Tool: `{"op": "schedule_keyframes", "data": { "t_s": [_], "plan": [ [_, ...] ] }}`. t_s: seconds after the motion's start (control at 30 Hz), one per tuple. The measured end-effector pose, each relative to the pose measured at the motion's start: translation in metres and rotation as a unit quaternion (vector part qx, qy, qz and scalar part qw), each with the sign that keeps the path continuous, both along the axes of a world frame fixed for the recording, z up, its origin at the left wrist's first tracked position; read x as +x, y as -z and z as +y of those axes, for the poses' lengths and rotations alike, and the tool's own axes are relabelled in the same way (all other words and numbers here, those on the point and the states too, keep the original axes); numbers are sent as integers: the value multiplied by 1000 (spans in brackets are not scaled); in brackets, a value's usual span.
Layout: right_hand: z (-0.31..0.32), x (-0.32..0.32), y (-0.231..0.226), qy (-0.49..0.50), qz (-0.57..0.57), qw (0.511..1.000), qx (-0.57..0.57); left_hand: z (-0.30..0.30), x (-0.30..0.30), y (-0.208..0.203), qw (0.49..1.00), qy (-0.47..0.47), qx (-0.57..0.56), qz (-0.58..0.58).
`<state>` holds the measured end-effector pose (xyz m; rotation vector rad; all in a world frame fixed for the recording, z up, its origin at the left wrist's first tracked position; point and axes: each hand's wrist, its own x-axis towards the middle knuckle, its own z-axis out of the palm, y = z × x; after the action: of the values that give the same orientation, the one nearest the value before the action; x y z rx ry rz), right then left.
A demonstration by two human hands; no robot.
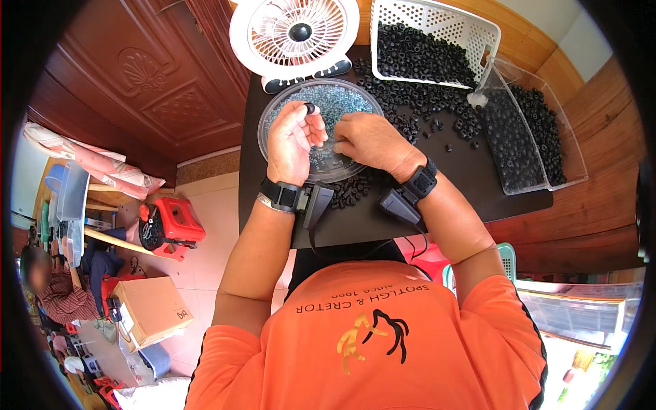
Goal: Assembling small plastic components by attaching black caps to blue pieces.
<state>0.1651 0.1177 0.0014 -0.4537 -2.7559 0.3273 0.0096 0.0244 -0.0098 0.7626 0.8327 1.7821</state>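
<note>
My left hand [292,143] is palm up with curled fingers, pinching a small round black piece [309,108] near the thumb and index fingertips. Just right of it, my right hand [374,140] is back up, its thumb and fingers drawn together. Whatever they hold, if anything, is hidden. Both hands are above a round clear plastic tray [262,130] with many tiny bluish see-through pieces [335,98] in it. More small black pieces [396,99] lie loose around the tray's right side and below it.
Behind the tray stands a white fan [301,63]. A white perforated basket [437,8] and a clear plastic box [547,186], both with black pieces, sit at the back and right of the dark table [465,191]. At left are a red stool [184,222], a cardboard box [154,307] and another person [68,297].
</note>
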Motion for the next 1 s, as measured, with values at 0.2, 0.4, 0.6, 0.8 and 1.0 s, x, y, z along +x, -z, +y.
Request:
{"op": "schedule_keyframes", "data": {
  "t_s": [0.2,0.4,0.6,0.8,1.0],
  "plan": [
    [0,-4,6,10,17,1000,4,0,-1,1,1000,-2,-1,-5],
    [-1,4,1,-39,20,999,-5,-1,-1,1,999,-20,-17,-27],
    [-2,-9,16,-1,58,998,32,-1,0,0,999,-29,-18,-28],
    [10,-8,8,63,191,961,-189,-1,3,-3,999,-24,-27,-19],
    [26,-2,6,60,222,882,-412,1,-2,2,999,21,-40,6]
  ]
}}
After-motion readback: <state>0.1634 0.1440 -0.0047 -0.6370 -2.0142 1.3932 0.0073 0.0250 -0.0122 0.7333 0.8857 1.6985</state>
